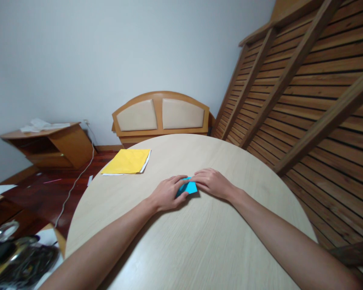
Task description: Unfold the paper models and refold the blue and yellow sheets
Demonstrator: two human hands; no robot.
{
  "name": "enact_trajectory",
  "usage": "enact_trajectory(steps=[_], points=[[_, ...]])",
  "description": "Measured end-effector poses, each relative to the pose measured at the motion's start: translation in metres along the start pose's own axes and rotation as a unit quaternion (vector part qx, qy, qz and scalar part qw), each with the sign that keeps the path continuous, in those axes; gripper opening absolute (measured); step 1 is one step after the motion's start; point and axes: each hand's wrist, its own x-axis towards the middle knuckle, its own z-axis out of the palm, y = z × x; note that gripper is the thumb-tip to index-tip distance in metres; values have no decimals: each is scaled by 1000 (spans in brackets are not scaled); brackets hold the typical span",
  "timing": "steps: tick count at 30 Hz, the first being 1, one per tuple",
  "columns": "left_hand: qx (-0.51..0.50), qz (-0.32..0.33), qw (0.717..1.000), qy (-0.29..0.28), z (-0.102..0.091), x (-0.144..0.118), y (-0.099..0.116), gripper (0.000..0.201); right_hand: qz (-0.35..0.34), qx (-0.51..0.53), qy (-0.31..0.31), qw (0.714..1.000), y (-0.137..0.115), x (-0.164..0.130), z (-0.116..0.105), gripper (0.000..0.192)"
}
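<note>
Here, angular blue paper (191, 187) beneath fingers (178, 179).

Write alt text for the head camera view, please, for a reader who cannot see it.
A left hand and right hand touch a small blue paper on a round, pale table. Yellow and white sheets lie beyond, to the left.
</note>
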Motion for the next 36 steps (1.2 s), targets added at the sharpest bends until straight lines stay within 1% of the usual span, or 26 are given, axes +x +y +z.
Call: enact_trajectory(steps=[2,6,8,11,16,21,29,36], points=[[14,8,999,28,-1,1,3,44,-2,-14,19,1000,-3,1,-2,27],[41,24,994,99,2,3,3,29,-2,-33,48,998,-13,4,-6,25],[50,22,990,133,4,3,2,29,-3,-38,62,997,-18,6,-8,23],[52,16,985,163,6,3,0,28,-11,-43,83,996,-24,8,-9,23],[56,10,982,183,7,3,-2,25,-35,-66,102,992,-31,10,-10,28],[32,17,981,189,8,3,-1,22,-29,-65,103,992,-32,10,-10,29],[-71,-22,969,237,8,3,-1,17,27,-27,124,992,-12,5,-7,27],[-101,-44,954,278,9,4,-6,14,11,-48,175,983,-1,3,-8,18]])
